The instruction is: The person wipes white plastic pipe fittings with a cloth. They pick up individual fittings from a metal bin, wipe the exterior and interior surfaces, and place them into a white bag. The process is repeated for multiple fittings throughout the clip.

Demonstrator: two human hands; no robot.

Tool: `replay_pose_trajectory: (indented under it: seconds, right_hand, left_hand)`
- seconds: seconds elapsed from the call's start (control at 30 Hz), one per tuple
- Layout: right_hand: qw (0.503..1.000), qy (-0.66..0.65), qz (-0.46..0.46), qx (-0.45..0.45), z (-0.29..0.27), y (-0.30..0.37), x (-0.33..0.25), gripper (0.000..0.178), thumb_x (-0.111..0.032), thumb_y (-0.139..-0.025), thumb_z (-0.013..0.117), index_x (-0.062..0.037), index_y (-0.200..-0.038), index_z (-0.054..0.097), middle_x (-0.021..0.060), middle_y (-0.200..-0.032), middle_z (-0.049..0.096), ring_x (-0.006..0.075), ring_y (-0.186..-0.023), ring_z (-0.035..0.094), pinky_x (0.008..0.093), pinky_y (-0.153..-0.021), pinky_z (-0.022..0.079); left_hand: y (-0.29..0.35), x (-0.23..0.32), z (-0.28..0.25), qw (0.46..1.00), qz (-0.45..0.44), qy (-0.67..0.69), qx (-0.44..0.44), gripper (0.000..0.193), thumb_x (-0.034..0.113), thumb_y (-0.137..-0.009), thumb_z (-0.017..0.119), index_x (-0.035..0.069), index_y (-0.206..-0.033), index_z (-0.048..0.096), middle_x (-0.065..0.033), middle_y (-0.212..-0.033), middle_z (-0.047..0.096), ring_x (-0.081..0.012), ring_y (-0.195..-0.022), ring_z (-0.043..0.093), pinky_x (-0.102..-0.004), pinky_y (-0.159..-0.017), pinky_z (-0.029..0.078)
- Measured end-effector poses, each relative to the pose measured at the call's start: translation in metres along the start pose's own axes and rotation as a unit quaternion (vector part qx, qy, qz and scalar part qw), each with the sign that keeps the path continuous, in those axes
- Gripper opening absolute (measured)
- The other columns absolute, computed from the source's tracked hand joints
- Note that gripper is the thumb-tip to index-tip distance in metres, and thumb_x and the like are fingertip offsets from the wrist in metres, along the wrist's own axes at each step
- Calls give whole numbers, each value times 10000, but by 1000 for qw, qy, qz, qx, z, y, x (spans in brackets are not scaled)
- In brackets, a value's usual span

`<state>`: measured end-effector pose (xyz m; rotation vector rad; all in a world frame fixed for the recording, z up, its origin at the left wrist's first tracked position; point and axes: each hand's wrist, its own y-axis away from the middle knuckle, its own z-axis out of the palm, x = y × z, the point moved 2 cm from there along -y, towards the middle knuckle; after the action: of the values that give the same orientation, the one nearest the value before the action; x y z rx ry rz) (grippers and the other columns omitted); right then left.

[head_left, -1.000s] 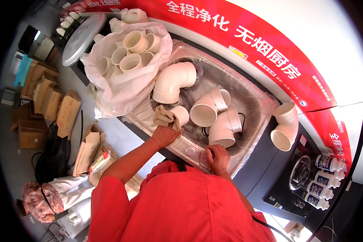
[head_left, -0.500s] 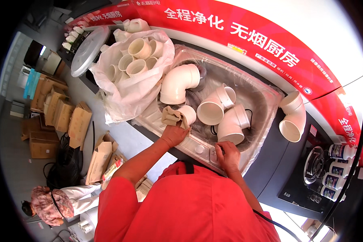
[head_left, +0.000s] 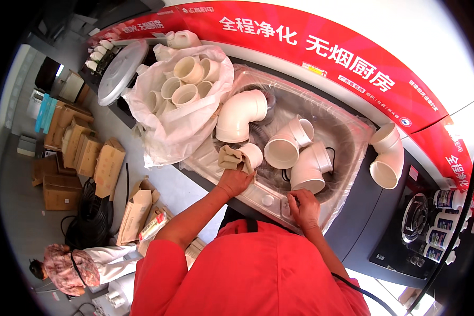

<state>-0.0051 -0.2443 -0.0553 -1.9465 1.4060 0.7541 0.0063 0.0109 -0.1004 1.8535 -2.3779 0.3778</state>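
Observation:
My left hand is closed round a brown cloth, which lies against a short white pipe fitting at the sink's near left. My right hand is at the near edge of the plastic-covered sink, fingers curled together; whether anything is in them is hidden. Just beyond it lies a white elbow pipe. Beside that is a white branched pipe fitting, its wide mouth facing me. A larger white elbow pipe sits farther left, next to a grey corrugated hose.
A plastic bag of several white pipe fittings stands left of the sink. Another elbow pipe rests on the dark counter at right, near a gas hob and white bottles. Cardboard boxes and a person are at left.
The whole scene has shifted slightly right and down in the view. Both hands keep nearly the same places, the left still on the cloth, the right with fingers curled.

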Motion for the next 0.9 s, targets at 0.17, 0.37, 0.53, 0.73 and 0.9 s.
replay_pose_trajectory:
  seconds: [0.17, 0.37, 0.53, 0.73, 0.9]
  right_hand:
    - [1000, 6, 3, -8, 0, 1, 3, 78, -178, -771, 645, -103, -792, 648, 48, -769, 612, 241, -734, 586, 355, -642, 471]
    - [1000, 19, 3, -10, -1, -1, 2, 74, -169, -767, 650, -101, -796, 651, 47, -754, 606, 242, -709, 578, 361, -630, 468]
    - [1000, 30, 6, -6, -1, -1, 1, 71, -165, -762, 651, -100, -790, 654, 45, -753, 607, 246, -710, 579, 362, -631, 468]
    - [999, 39, 13, 0, 0, 0, 2, 83, -177, -761, 652, -97, -781, 655, 46, -755, 607, 251, -723, 580, 366, -640, 471]
    - [999, 46, 26, 3, 3, 0, 6, 90, -194, -763, 652, -105, -774, 656, 42, -765, 610, 252, -733, 580, 371, -649, 474]
  left_hand:
    - [-6, 7, -8, 994, -48, 35, -96, 398, 352, -883, 495, -14, -978, 621, -234, -1041, 559, -373, -973, 525, -469, -843, 407]
    - [-5, 9, -13, 997, -45, 46, -49, 424, 370, -885, 502, 11, -741, 676, -240, -827, 600, -373, -746, 589, -442, -696, 461]
    - [-3, 4, -4, 998, -32, 41, -43, 411, 358, -888, 499, 2, -758, 660, -226, -841, 599, -363, -743, 585, -436, -649, 475]
    - [-5, 3, -5, 997, -30, 72, -8, 430, 345, -880, 528, -11, -671, 647, -230, -714, 595, -376, -656, 576, -463, -612, 446]
    - [-7, 3, -8, 994, -54, 54, -76, 402, 342, -882, 519, -10, -741, 652, -203, -800, 607, -364, -695, 580, -451, -638, 462]
